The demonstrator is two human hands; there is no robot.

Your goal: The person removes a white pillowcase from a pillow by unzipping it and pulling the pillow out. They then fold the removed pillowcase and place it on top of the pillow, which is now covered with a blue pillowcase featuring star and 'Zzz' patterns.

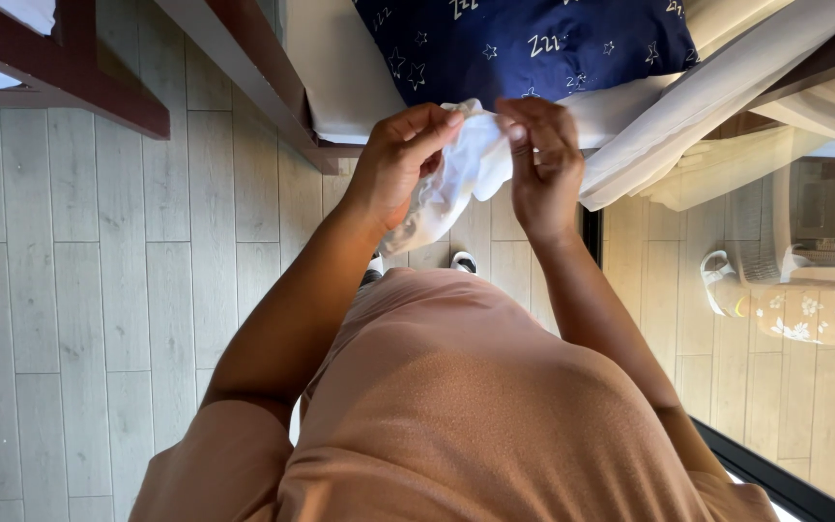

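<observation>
Two hands, the left hand (pixel 400 164) and right hand (pixel 541 159), both pinch one white cloth (pixel 471 169) held chest-high above the plank floor (pixel 99 290), before one bed (pixel 340 77) bearing one star-printed navy pillow (pixel 524 43).

The person wears a short-sleeved salmon-pink top (pixel 456 406) and seemingly white-toed shoes (pixel 463 260).

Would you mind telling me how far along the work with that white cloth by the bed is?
Done so far: the blue star-patterned pillow already lies on the bed. In hand: the left hand and right hand both pinch a bunched white cloth at its top edge, above the wooden floor. Left: the cloth is crumpled, neither spread nor folded.
</observation>
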